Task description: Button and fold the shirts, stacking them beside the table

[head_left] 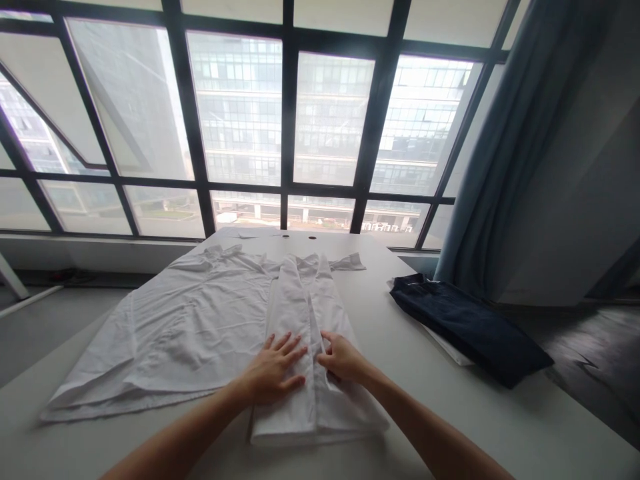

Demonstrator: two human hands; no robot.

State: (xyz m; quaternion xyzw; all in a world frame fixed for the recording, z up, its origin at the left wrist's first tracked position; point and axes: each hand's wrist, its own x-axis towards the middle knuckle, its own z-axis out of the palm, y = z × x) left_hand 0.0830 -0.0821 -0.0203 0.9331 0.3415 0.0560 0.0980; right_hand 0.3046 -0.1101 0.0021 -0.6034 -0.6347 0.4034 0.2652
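Observation:
A white garment [200,320] lies on the white table [425,413], spread out and wrinkled on its left side. On its right, white cloth is folded into a long panel [290,300] with a second strip [333,300] beside it. I cannot tell whether all of it is one piece. My left hand [275,367] rests flat on the folded panel, fingers spread. Just to the right, my right hand [343,358] is closed, pinching the edge of the strip between thumb and index finger. Its other fingers curl under and are partly hidden.
Dark navy folded clothing [465,327] lies on the table's right side, with something white under it. Two dark round holes [299,237] mark the far end of the table. Large windows [240,113] stand behind, and a blue-grey curtain [495,153] hangs at the right.

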